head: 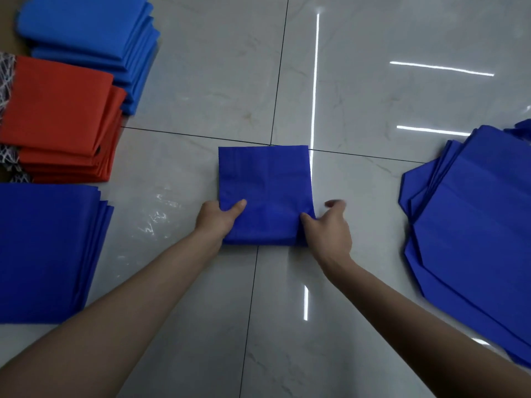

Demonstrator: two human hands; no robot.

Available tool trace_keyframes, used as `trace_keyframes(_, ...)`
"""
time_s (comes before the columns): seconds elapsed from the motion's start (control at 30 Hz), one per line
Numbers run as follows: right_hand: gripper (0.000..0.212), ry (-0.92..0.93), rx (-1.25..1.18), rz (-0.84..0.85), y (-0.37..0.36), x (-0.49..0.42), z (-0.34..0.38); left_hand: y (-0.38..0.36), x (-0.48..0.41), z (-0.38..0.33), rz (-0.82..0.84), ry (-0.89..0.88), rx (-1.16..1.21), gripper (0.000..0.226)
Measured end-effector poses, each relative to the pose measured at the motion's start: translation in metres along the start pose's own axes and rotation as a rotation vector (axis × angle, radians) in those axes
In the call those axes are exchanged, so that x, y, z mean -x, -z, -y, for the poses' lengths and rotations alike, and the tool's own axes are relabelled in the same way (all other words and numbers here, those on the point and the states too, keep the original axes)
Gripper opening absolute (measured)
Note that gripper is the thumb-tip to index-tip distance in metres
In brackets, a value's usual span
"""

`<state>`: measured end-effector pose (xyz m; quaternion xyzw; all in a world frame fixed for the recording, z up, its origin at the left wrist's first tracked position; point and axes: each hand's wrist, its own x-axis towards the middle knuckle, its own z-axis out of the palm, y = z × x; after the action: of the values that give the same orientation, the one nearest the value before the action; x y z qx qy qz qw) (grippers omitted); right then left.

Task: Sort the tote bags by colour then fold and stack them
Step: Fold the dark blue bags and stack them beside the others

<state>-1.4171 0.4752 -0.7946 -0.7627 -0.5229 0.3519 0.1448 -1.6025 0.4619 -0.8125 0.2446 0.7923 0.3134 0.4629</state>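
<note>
Around one folded bag (264, 193), four stacks (86, 38) (57, 110) (43, 254) (474, 225)

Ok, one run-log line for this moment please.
phase: folding | dark blue bag: folded, on floor | left hand: grips near-left corner | right hand: pinches near-right corner | flat bag pile: right

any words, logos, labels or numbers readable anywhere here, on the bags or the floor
None readable.
The folded bag in the left hand and right hand is plain dark blue.
The light blue stack, red stack, dark blue stack and unfolded pile show no print.
The white lines on the cloth at the left edge are a pattern, not letters.
</note>
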Motion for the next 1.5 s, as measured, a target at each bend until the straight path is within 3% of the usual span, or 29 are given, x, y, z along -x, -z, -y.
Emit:
trace_keyframes(0.1, 0.052, 0.719, 0.317, -0.307, 0.005, -0.004, -0.001, 0.020, -0.009, -0.005, 0.205, -0.141, -0.324, 0.029)
trace_keyframes(0.17, 0.046, 1.112, 0.468, -0.193, -0.002, -0.012, -0.002, 0.033, -0.016, -0.011, 0.360, -0.200, -0.660, 0.036)
trace_keyframes(0.2, 0.046, 1.189, 0.548, -0.074, -0.010, -0.017, -0.006, 0.037, -0.019, -0.014, 0.379, -0.221, -0.842, 0.040)
trace_keyframes(0.23, 0.048, 1.189, 0.622, 0.039, -0.017, -0.019, -0.010, 0.038, -0.021, -0.016, 0.321, -0.245, -1.017, 0.044)
trace_keyframes(0.3, 0.052, 1.053, 0.692, 0.170, -0.029, -0.019, -0.017, 0.033, -0.015, -0.014, 0.016, -0.413, -1.188, 0.049)
trace_keyframes(0.37, 0.054, 0.918, 0.678, 0.189, -0.035, -0.017, -0.021, 0.015, 0.003, 0.000, -0.278, -0.657, -1.104, 0.048)
trace_keyframes(0.43, 0.052, 0.868, 0.660, 0.162, -0.036, -0.015, -0.022, -0.008, 0.021, 0.029, -0.377, -0.759, -1.047, 0.047)
trace_keyframes(0.57, 0.055, 0.839, 0.646, 0.222, -0.035, -0.018, -0.021, -0.028, 0.030, 0.063, -0.297, -0.604, -1.065, 0.060)
trace_keyframes(0.7, 0.065, 0.814, 0.631, 0.317, -0.027, -0.021, -0.014, -0.027, 0.027, 0.062, -0.285, -0.625, -1.050, 0.061)
trace_keyframes(0.87, 0.061, 0.639, 0.544, 0.129, -0.020, 0.000, -0.044, -0.015, 0.032, 0.068, -0.201, -0.818, -1.000, 0.061)
trace_keyframes(0.97, 0.059, 0.616, 0.506, 0.102, -0.023, 0.012, -0.054, -0.008, 0.046, 0.086, -0.125, -0.926, -1.093, 0.066)
trace_keyframes(1.1, 0.061, 0.623, 0.543, 0.120, -0.026, 0.009, -0.050, -0.010, 0.045, 0.096, -0.089, -0.856, -1.122, 0.068)
trace_keyframes(1.2, 0.060, 0.621, 0.543, 0.121, -0.025, 0.009, -0.051, -0.011, 0.048, 0.092, -0.086, -0.828, -0.977, 0.061)
trace_keyframes(1.3, 0.055, 0.641, 0.519, 0.061, -0.022, 0.009, -0.044, -0.013, 0.056, 0.070, -0.262, -0.650, -0.513, 0.044)
trace_keyframes(1.4, 0.047, 0.628, 0.480, 0.020, -0.018, 0.010, -0.035, 0.000, 0.053, 0.030, -0.406, -0.267, -0.024, 0.060)
trace_keyframes(1.47, 0.047, 0.567, 0.415, 0.132, -0.017, 0.013, -0.025, 0.017, 0.042, 0.015, -0.340, -0.016, 0.208, 0.068)
trace_keyframes(1.5, 0.048, 0.526, 0.346, 0.219, -0.016, 0.015, -0.019, 0.026, 0.038, 0.013, -0.263, 0.052, 0.301, 0.061)
